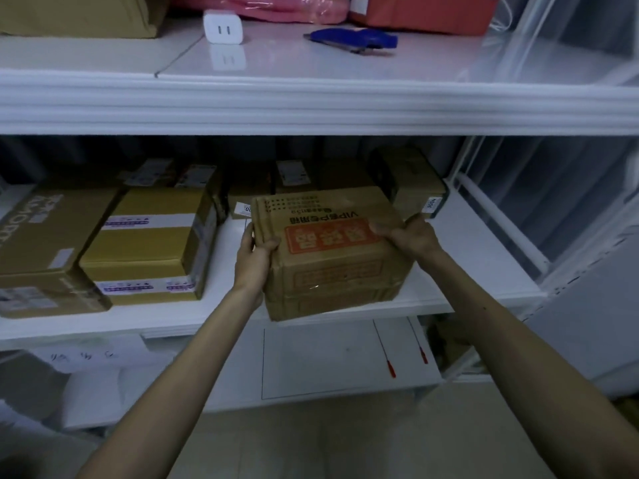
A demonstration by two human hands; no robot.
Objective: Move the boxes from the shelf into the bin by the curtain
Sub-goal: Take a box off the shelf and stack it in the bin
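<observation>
A brown cardboard box with a red label (332,257) sits at the front edge of the middle shelf (221,271), slightly overhanging it. My left hand (254,261) grips its left side, thumb on top. My right hand (406,235) holds its top right corner. On the same shelf to the left stand a yellow taped box (148,247) and a larger brown box (41,250). Several smaller boxes (411,181) line the back. The bin and the curtain are out of view.
The upper shelf (311,102) overhangs closely above and carries a white plug adapter (224,29), a blue tool (356,39) and pink and red bundles. A clear plastic panel (553,202) closes the right side. White boards lie on the floor below.
</observation>
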